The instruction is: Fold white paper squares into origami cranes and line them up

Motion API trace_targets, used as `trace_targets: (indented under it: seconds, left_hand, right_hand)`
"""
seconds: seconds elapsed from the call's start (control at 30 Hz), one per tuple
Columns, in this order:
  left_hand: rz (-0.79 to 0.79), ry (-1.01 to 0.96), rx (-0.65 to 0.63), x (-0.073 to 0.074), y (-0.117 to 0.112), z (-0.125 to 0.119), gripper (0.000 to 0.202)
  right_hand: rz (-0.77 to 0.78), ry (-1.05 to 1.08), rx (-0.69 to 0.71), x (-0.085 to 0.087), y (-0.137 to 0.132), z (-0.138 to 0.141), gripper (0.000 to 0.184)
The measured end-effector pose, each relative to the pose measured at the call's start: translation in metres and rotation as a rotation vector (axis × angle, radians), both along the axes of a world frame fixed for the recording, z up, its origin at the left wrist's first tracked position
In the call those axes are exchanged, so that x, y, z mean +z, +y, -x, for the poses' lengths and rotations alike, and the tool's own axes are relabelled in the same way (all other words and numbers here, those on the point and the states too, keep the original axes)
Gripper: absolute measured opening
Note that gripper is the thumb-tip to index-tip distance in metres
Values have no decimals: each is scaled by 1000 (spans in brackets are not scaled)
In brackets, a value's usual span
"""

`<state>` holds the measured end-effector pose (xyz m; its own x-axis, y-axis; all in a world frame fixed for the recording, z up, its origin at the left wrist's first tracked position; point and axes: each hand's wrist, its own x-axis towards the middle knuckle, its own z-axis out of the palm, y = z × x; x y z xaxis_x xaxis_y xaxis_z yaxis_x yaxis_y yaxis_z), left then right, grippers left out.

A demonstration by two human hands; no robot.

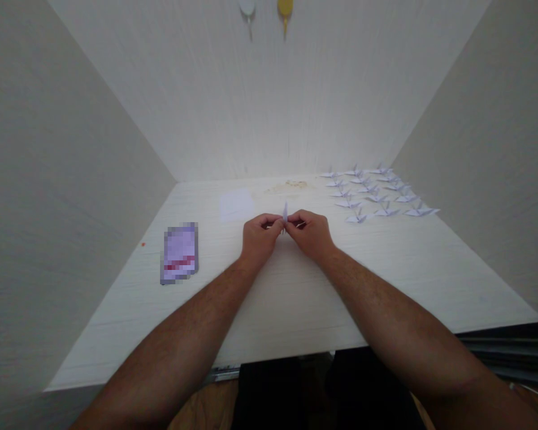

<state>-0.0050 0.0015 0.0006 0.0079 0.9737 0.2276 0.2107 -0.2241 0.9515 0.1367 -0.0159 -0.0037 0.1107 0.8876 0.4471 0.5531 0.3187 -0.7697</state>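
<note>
A small folded piece of pale paper (286, 212) stands upright between my two hands at the middle of the white table (296, 298). My left hand (260, 234) pinches it from the left with fingers curled. From the right, my right hand (311, 233) pinches the same paper. Both hands rest on the tabletop, knuckles toward me.
Several folded paper cranes (376, 192) lie in rows at the table's back right. A flat sheet of pale paper (236, 205) lies behind my left hand. A blurred card or packet (180, 252) lies at left. Walls close in on three sides.
</note>
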Motion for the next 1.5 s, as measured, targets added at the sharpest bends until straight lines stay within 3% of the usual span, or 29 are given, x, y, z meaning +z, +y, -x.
trace_targets:
  seconds: [0.73, 0.93, 1.5]
  left_hand:
    - [-94, 104, -87, -8, 2, -1, 9]
    - [-75, 123, -75, -2, -2, -1, 6]
    - [-31, 0, -62, 1, 0, 1, 10]
  right_hand:
    - [69, 125, -10, 4, 1, 1, 9]
    - [78, 124, 1, 4, 1, 0, 8]
    - [81, 105, 6, 4, 0, 1, 10]
